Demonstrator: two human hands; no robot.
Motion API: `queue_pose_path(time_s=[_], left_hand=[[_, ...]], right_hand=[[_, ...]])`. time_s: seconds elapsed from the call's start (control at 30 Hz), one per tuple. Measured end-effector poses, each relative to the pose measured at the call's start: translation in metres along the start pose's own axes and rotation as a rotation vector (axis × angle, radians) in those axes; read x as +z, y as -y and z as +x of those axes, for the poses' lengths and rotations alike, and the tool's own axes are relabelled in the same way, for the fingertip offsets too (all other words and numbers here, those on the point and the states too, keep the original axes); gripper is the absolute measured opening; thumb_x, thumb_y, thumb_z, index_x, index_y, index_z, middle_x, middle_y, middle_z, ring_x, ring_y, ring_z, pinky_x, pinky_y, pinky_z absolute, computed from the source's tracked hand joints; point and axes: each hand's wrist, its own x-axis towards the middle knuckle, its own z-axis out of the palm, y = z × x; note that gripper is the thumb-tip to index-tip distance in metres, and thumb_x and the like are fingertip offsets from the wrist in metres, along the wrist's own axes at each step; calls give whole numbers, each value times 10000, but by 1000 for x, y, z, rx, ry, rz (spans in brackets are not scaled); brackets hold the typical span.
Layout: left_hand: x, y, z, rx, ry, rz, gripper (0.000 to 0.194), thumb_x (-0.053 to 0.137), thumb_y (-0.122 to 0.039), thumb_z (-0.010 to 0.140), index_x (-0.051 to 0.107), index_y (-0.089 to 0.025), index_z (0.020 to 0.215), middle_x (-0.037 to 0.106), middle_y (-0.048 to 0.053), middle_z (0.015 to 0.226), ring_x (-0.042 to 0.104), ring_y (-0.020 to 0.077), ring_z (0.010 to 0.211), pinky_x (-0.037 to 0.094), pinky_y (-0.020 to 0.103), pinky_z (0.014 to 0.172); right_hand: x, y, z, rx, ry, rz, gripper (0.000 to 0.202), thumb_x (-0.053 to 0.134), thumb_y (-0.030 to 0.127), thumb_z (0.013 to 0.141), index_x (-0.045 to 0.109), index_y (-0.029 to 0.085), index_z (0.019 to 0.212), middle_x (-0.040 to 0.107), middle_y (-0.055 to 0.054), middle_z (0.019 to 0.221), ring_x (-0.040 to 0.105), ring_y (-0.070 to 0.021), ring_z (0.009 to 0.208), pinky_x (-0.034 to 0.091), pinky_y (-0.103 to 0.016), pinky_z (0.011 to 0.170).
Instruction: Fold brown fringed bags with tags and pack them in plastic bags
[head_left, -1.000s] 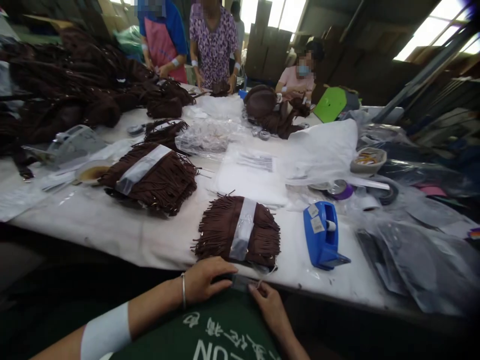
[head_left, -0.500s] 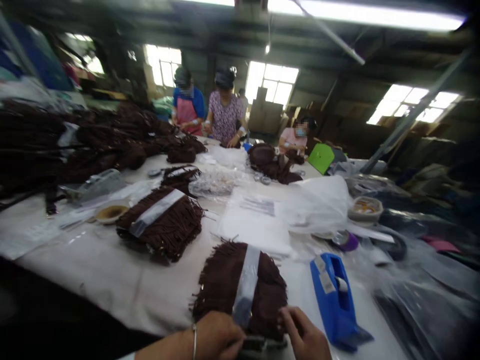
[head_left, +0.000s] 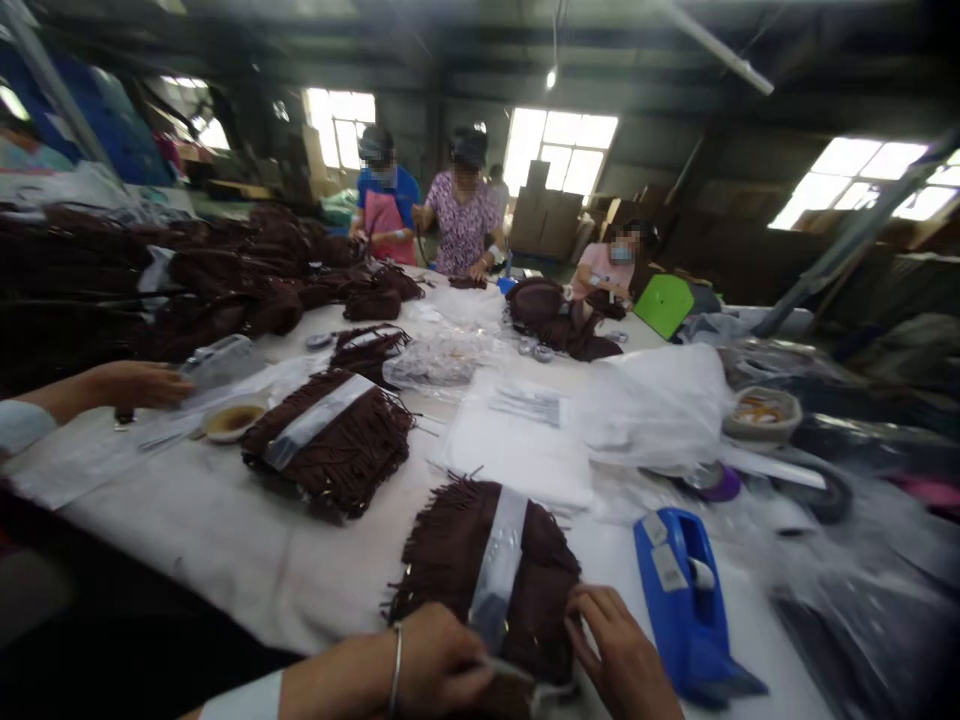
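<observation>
A dark brown fringed bag (head_left: 450,560) lies at the front of the table, with a translucent plastic strip (head_left: 501,555) across its middle. My left hand (head_left: 439,655), with a bangle at the wrist, is closed on the bag's near edge, where a brown flap shows by the fingers. At the right near side, my right hand (head_left: 619,650) has its fingers curled against the bag's edge; its fingertips are partly hidden. A blue tape dispenser (head_left: 686,610) stands just right of that hand. Another fringed bag (head_left: 337,440) with a similar strip lies to the left.
A co-worker's hand (head_left: 142,385) reaches in from the left, beside a clear plastic tape dispenser (head_left: 225,360) and a shallow bowl (head_left: 234,420). White sheets (head_left: 517,440) lie beyond the front bag. Brown goods (head_left: 225,270) are heaped far left. Plastic bags (head_left: 847,560) cover the right side. Several people work across the table.
A co-worker's hand has come in from the left edge. My left hand has shifted slightly and a brown flap now shows below its fingers. The view has swung slightly.
</observation>
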Motion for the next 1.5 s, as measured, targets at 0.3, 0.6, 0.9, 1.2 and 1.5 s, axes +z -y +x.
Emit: queue_pose_path(time_s=[0.3, 0.6, 0.9, 1.2, 1.5], left_hand=[[-16, 26, 62, -599, 75, -409, 432, 432, -538, 849, 569, -149, 720, 659, 30, 583, 575, 146, 432, 395, 214, 382], [-15, 39, 39, 41, -302, 386, 423, 382, -406, 949, 453, -256, 1337, 501, 61, 1368, 410, 235, 1288, 235, 460, 1100], [-17, 93, 12, -71, -377, 548, 515, 406, -399, 950, 304, -249, 1431, 374, 57, 1461, 247, 250, 1383, 105, 508, 1130], [-71, 98, 120, 78, -328, 299, 300, 485, -227, 917, 561, -230, 1208, 638, 38, 1179, 504, 205, 1164, 178, 487, 1106], [-84, 133, 99, -32, -270, 191, 238, 501, -296, 919, 621, -212, 1107, 655, 42, 939, 547, 192, 922, 380, 370, 895]], right_hand=[[-15, 55, 17, 311, -238, 93, 370, 399, 256, 939, 454, 197, 1300, 526, -92, 1318, 436, -206, 1261, 399, -424, 1044], [74, 85, 51, 97, 98, -84, 601, 415, 362, 923, 195, 201, 1459, 233, -46, 1514, 225, -239, 1395, 258, -467, 1121], [39, 75, 60, 132, 130, 36, 578, 348, 353, 948, 116, 270, 1471, 232, -40, 1518, 221, -255, 1395, 295, -537, 1081], [39, -6, 126, 218, -1, 86, 487, 412, 357, 936, 347, 214, 1397, 552, -95, 1305, 476, -237, 1233, 255, -536, 1101], [31, -50, 96, 329, 100, 233, 283, 434, 358, 932, 606, 261, 1135, 660, -45, 943, 606, -207, 927, 472, -415, 885]])
